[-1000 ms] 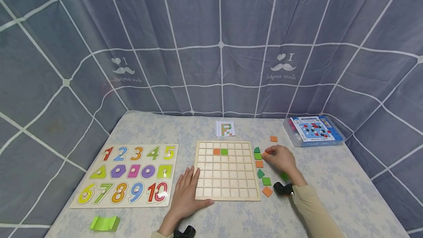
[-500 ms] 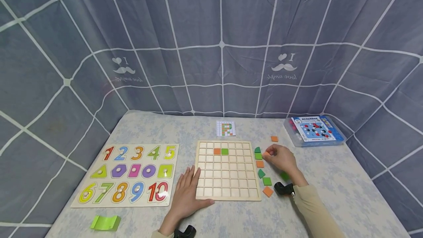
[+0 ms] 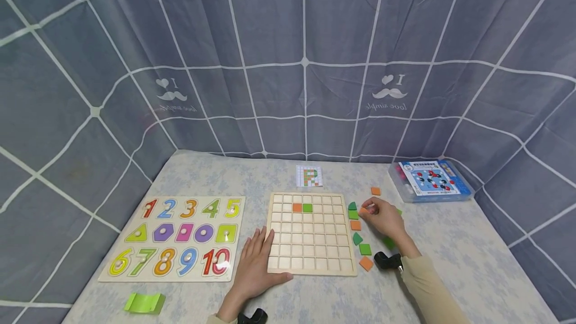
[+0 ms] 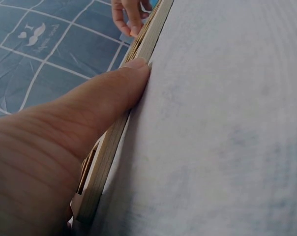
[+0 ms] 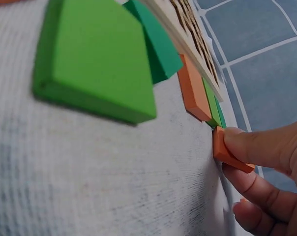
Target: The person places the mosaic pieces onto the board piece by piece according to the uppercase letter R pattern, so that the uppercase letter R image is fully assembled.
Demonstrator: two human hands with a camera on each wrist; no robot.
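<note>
A wooden grid board [image 3: 310, 244] lies on the table with an orange tile [image 3: 297, 207] and a green tile [image 3: 307, 207] set in its second row. My left hand [image 3: 258, 264] rests flat on the board's near left corner, its thumb [image 4: 114, 93] against the board's edge [image 4: 138, 54]. My right hand [image 3: 382, 216] is just right of the board and pinches an orange square tile [image 3: 363, 210] [image 5: 229, 150] between thumb [image 5: 266, 145] and fingers. The tile stands on edge against the table. Loose green and orange tiles [image 3: 355, 225] lie in a column beside the board.
A small pattern card [image 3: 309, 176] lies behind the board. A number and shape puzzle [image 3: 175, 236] sits to the left and a green curved piece [image 3: 144, 303] near the front edge. A blue-lidded plastic box [image 3: 429, 180] stands at the back right. A grey checked cloth walls the table.
Hardly anything differs. My right hand stays at the orange tile by the board's right edge, and my left hand has not moved.
</note>
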